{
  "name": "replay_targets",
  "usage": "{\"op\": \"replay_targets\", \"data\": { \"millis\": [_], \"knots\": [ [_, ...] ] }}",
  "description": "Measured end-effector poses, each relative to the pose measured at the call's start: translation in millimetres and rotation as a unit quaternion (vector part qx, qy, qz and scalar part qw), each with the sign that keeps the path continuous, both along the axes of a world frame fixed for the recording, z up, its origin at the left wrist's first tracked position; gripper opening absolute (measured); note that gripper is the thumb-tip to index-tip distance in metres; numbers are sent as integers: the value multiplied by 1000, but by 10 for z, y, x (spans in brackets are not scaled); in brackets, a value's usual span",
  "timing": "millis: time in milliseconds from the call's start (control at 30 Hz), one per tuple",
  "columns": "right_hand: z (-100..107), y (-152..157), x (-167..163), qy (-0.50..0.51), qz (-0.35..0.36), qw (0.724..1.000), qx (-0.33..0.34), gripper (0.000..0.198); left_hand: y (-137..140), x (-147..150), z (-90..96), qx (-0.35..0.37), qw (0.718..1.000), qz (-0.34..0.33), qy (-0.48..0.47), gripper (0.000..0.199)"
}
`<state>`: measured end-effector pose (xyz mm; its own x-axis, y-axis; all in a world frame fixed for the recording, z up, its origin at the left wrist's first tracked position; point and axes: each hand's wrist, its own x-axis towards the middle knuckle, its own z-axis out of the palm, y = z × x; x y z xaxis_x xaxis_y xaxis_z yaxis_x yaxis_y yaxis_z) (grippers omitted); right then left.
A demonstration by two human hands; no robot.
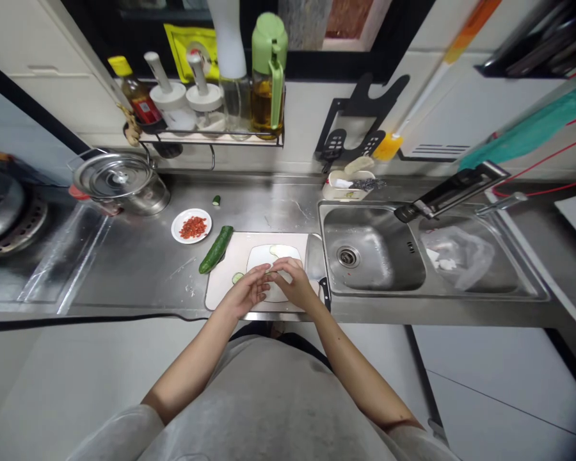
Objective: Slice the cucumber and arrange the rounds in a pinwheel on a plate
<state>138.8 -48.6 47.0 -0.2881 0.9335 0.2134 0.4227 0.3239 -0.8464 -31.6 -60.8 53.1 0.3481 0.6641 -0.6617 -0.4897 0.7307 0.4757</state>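
My left hand and my right hand meet over a white plate on the light cutting board. Their fingertips are pinched together around something small and thin, mostly hidden, that I cannot make out. A pale slice lies on the far part of the plate. By my left hand, a cucumber slice rests on the board. The long cut cucumber lies across the board's left edge. To the right of my right hand is a wide-bladed knife with a black handle.
A small plate of chopped red pieces and a cucumber end are at the left. Behind them stands a lidded steel pot. The sink adjoins the board's right; a bottle rack hangs above the counter.
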Motion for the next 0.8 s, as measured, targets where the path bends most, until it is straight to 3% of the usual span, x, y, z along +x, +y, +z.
{"op": "replay_targets", "data": {
  "millis": [233, 467, 800],
  "knots": [
    [-42, -35, 35, -4, -6, 1000, -16, 9, -10, 3, -49, 8, 999, 8, 39, 59],
    [-132, -33, 61, 34, -23, 986, -160, 14, 21, 66, -107, 62, 995, 12, 74, 58],
    [-184, 20, 72, 80, -53, 971, -217, 16, 81, 125, -100, 130, 981, 15, 140, 64]
  ]
}}
